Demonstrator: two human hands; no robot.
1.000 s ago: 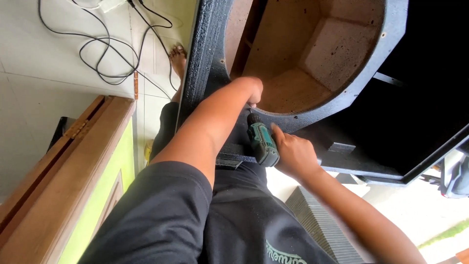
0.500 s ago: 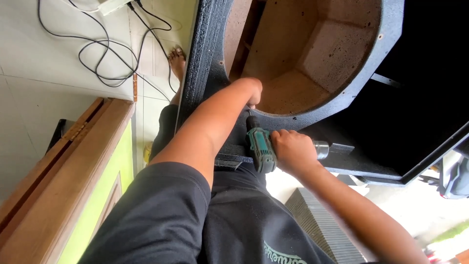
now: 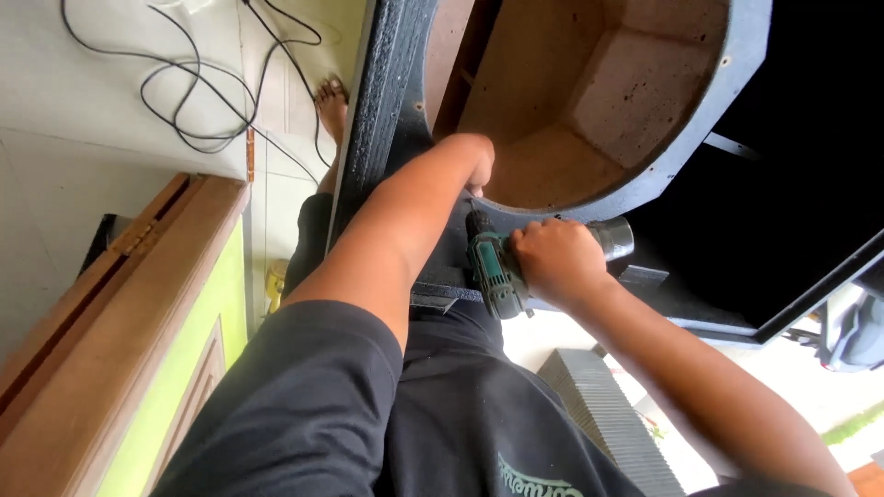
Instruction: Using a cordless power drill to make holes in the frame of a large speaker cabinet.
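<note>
Wrapped tightly around a green cordless drill (image 3: pixel 493 267), the right hand (image 3: pixel 557 262) holds the tool against the dark front panel of a speaker cabinet (image 3: pixel 387 101), just below its large round wooden opening. Fingers of the left hand (image 3: pixel 477 161) curl over the opening's lower rim, gripping it. Black cables (image 3: pixel 198 92) lie on the pale floor nearby.

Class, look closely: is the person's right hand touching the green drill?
Touching. The head view shows the right hand wrapped around the green drill, fingers closed over its body with no gap.
</note>
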